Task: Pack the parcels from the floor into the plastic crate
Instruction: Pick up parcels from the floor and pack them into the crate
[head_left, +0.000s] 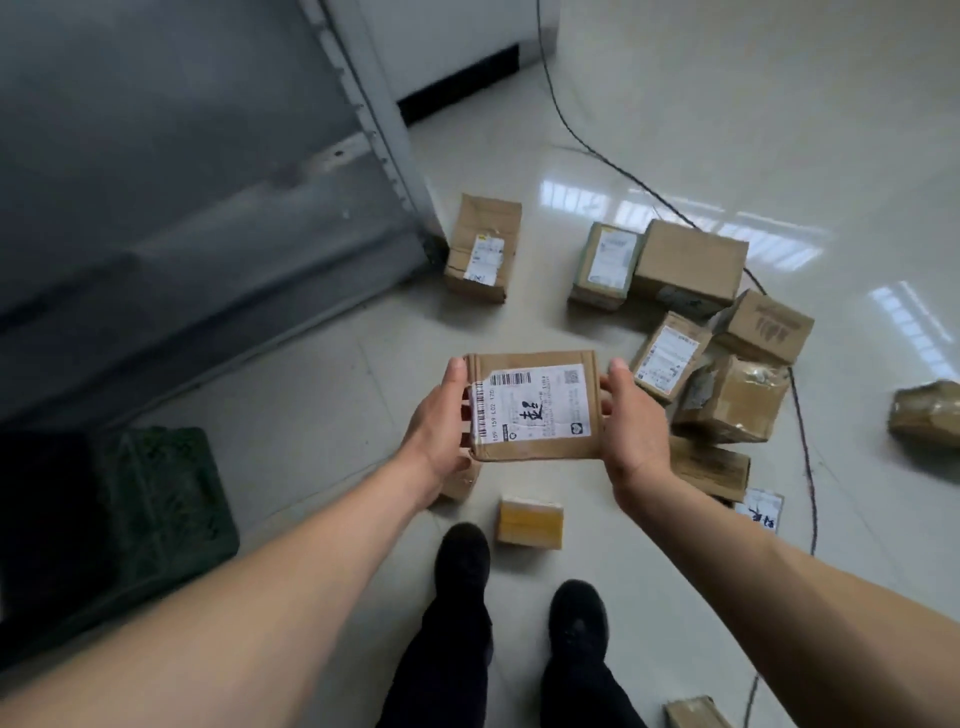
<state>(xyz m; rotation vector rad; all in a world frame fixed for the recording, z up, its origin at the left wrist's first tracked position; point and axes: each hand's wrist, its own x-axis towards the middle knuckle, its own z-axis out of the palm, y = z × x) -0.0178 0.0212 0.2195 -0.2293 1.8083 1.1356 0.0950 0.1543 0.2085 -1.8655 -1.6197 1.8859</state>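
We hold a labelled parcel (532, 408) above the floor (332, 374), left hand (441, 426) and right hand (636, 426) each clamped on a side; the green crate (156, 499) sits at the floor's left edge.

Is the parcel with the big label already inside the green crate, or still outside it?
Outside. Both hands, left and right, hold the parcel above the floor; the crate stands off to the left.

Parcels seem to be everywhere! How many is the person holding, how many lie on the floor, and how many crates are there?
Held parcel, gripped by left hand and right hand: 1
Parcels on the floor: about 12, two of them partly hidden
Green plastic crate: 1
Total: about 14
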